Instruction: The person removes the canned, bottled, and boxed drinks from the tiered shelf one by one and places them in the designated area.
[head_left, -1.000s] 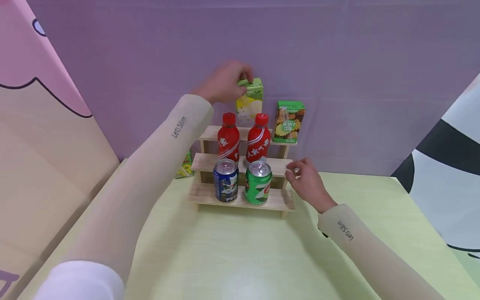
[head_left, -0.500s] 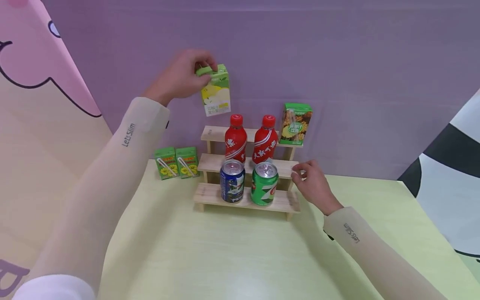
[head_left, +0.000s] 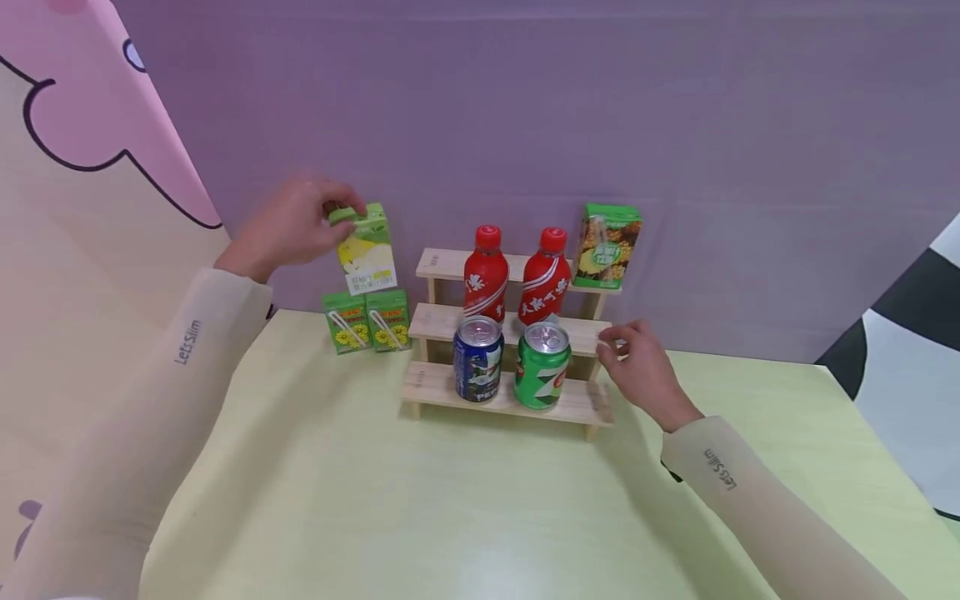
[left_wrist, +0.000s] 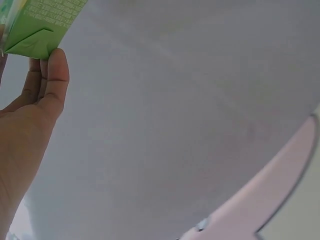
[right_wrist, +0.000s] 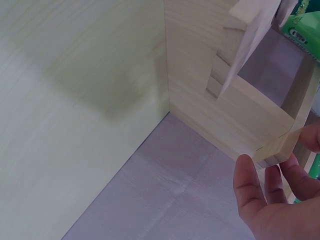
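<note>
My left hand (head_left: 303, 223) pinches a green and yellow juice box (head_left: 367, 257) by its top, raised in front of the purple backdrop. In the head view its lower edge overlaps two small green drink cartons (head_left: 348, 325) at the left of the rack. The left wrist view has the fingers (left_wrist: 56, 82) at one end of the box (left_wrist: 40, 37), cut by the frame. At the right end of the three-tier wooden rack (head_left: 435, 321), my right hand (head_left: 641, 371) grips the middle board; the right wrist view has fingertips (right_wrist: 245, 172) around the board's end (right_wrist: 275, 155).
Two red bottles (head_left: 486, 275) stand on the middle tier. A blue can (head_left: 477, 367) and a green can (head_left: 542, 371) are on the lowest one. Another green juice box (head_left: 609, 247) occupies the top tier's right end. The purple backdrop (head_left: 465, 108) rises behind the table (head_left: 450, 500).
My left hand has carried the juice box from above the rack's top tier leftward, then down toward the two small cartons. The right hand keeps its grip; the head view has shifted slightly.
</note>
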